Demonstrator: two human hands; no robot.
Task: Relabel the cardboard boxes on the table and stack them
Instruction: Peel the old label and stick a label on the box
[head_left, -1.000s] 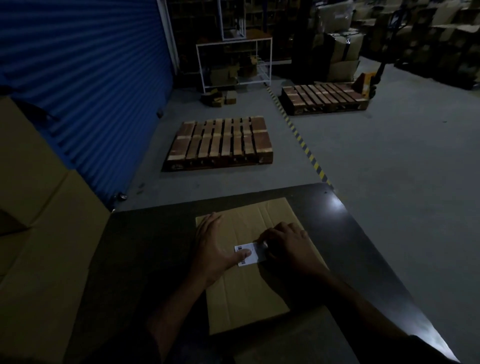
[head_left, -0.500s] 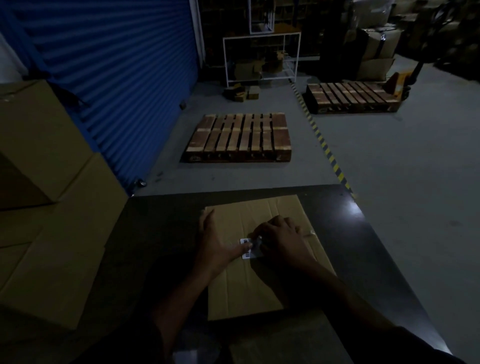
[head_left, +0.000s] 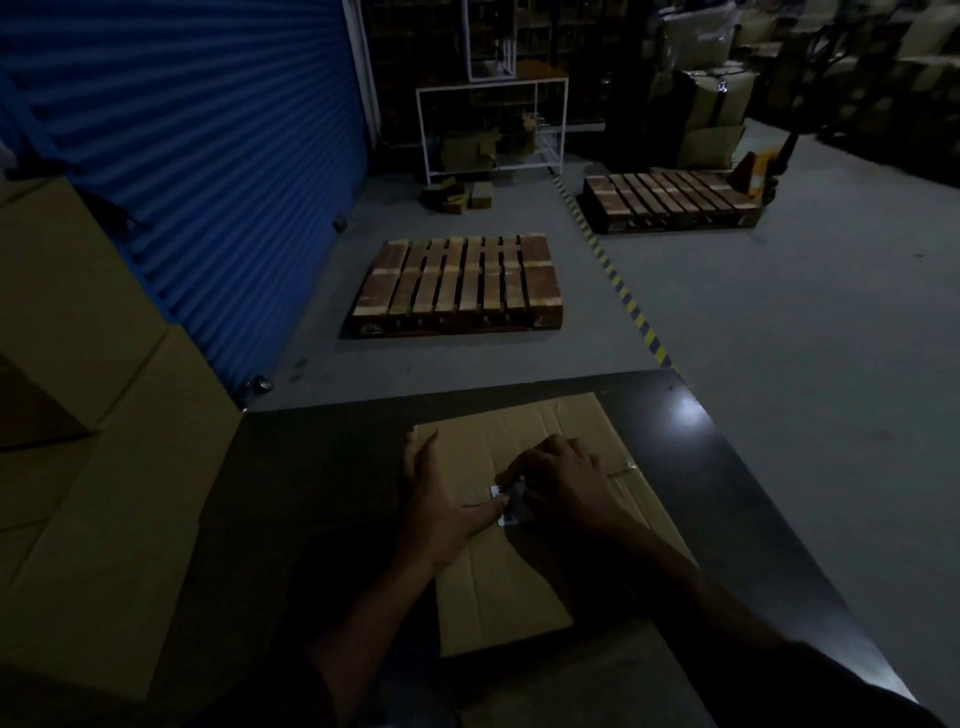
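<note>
A flattened cardboard box (head_left: 524, 587) lies on the dark table (head_left: 322, 467) in front of me. A small white label (head_left: 506, 506) sits near its middle, mostly covered by my fingers. My left hand (head_left: 441, 504) lies flat on the cardboard with its thumb pressing the label's left edge. My right hand (head_left: 563, 483) has its fingers curled over the label's right side and pinches it. The dim light hides the label's print.
Large cardboard boxes (head_left: 93, 395) are stacked at the table's left. Beyond the table a wooden pallet (head_left: 457, 283) lies on the grey floor by a blue roller door (head_left: 197, 156). A second pallet (head_left: 670, 200) and a pallet jack (head_left: 758, 166) stand further right.
My right fingers have slid left over the label, so less of its white face shows. The camera has turned, shifting the scene rightward. My left hand stays flat on the cardboard.
</note>
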